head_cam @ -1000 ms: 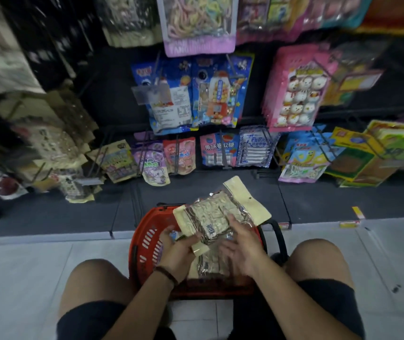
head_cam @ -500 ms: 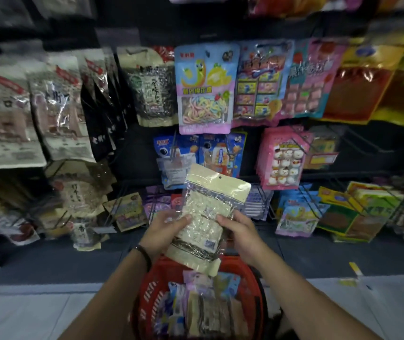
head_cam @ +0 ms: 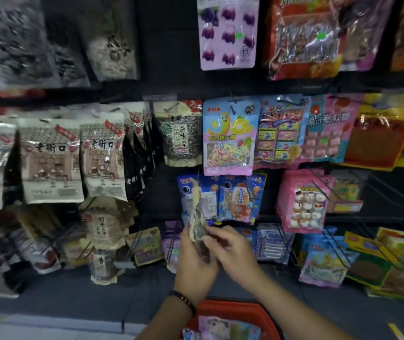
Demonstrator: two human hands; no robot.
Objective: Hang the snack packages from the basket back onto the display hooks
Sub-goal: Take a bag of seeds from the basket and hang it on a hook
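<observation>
I hold a cream and clear snack package (head_cam: 197, 212) edge-on and upright in front of the lower rows of the display. My left hand (head_cam: 193, 263) grips its lower part from the left. My right hand (head_cam: 232, 251) pinches it from the right. The package's top edge reaches up in front of a blue candy package (head_cam: 191, 190) on a hook. The red basket (head_cam: 232, 307) sits at the bottom of the view below my forearms, with several more packages (head_cam: 223, 327) inside.
The black display wall carries rows of hanging bags: beige seed bags (head_cam: 51, 160) at the left, a pastel candy bag (head_cam: 229, 138) in the middle, a pink marshmallow pack (head_cam: 304, 204) at the right. A dark gap (head_cam: 161, 192) lies left of the blue package. Yellow-green packs (head_cam: 387, 261) crowd the lower right.
Both hands lifted the package out of the basket and up toward the display, then turned it from face-on to edge-on. The view tilted upward, so the basket dropped to the bottom edge.
</observation>
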